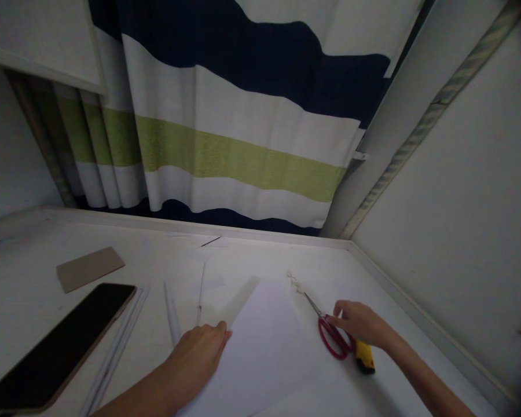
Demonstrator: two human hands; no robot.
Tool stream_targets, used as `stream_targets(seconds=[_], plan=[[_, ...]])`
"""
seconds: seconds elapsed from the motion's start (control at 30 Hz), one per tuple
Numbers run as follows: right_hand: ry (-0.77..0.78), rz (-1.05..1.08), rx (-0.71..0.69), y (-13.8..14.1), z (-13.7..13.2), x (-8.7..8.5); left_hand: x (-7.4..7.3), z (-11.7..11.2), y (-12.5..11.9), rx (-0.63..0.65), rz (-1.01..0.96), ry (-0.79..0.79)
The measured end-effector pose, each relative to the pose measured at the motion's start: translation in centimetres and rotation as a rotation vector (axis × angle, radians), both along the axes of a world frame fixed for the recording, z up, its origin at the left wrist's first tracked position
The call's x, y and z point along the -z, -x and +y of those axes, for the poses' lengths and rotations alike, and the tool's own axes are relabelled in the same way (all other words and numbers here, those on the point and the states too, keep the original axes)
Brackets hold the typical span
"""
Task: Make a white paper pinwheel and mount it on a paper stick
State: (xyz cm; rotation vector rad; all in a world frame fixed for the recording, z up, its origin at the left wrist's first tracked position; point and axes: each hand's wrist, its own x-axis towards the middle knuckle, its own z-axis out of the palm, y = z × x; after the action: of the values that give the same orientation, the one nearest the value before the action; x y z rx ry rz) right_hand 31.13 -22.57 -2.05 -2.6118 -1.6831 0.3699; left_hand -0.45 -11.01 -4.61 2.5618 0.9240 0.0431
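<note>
The white paper [264, 347] lies at six o'clock on the bench [252, 255], its left edge pinched in the left hand's [202, 350] grip, presumably for steadiness. At five, beside a yellow-and-black tool [364, 355], the right hand [360, 322] touches red-handled scissors [323, 320] within easy reach; with the blur, I cannot tell whether that grip is closed. A striped curtain [238, 150] hangs at twelve.

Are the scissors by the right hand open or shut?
Shut, it seems: the red-handled scissors show their blades together as one narrow point.

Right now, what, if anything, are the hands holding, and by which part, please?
Left hand: paper, by its left edge; right hand: at the scissors' handles, grip unclear.
</note>
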Motion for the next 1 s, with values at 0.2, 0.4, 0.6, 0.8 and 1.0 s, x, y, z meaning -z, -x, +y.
stream_targets(seconds=[0.2, 0.4, 0.6, 0.8, 1.0], plan=[[0.123, -0.073, 0.1, 0.9, -1.7, 4.5, 0.6, -0.3, -0.4, -0.001, 0.053, 0.025], [0.075, 0.021, 0.194, -0.4, -2.1, 4.7, 0.3, -1.1, -0.3, -0.028, 0.139, -0.078], [-0.133, 0.267, 0.22, -1.4, -3.2, 3.6, -0.4, -0.7, -0.8, 0.181, 0.025, -0.134], [-0.378, 0.369, 0.096, 2.9, -2.3, 2.3, 1.9, 0.0, -1.7, 0.411, 0.142, 0.055], [-0.405, 0.187, -0.08, 7.8, 1.2, 3.7, 2.8, -1.1, -2.4, 0.37, 0.126, 0.063]])
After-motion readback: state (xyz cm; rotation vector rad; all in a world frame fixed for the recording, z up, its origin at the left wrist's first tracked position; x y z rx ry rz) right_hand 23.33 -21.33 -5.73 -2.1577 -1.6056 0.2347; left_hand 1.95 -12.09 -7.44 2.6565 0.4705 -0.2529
